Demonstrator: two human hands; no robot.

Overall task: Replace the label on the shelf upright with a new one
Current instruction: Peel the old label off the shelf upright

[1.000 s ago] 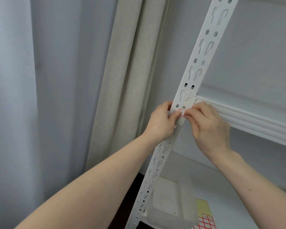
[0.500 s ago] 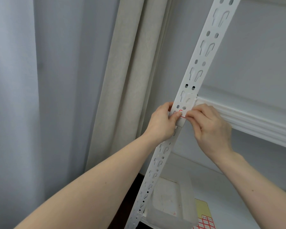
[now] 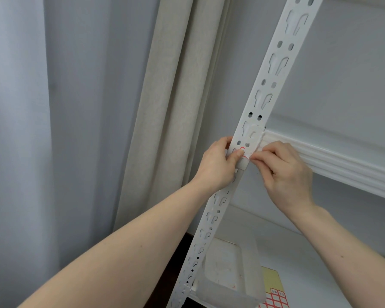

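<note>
A white slotted shelf upright [image 3: 274, 70] runs diagonally from the top right down to the bottom centre. At mid-height a small white label with a red border [image 3: 243, 152] lies on its face. My left hand [image 3: 218, 165] grips the upright's left edge, with the thumb pressed on the label. My right hand [image 3: 285, 174] reaches in from the right and pinches the label's right edge with its fingertips. Fingers hide most of the label.
A white shelf rail [image 3: 343, 165] joins the upright on the right. On the lower shelf board [image 3: 298, 252] stand a translucent plastic tray [image 3: 229, 270] and a sheet of red-bordered labels on yellow backing [image 3: 274, 294]. Beige and grey curtains [image 3: 165, 107] hang at the left.
Both hands stay on the label at the same spot. The left thumb has slid slightly across the label; the view has shifted a little.
</note>
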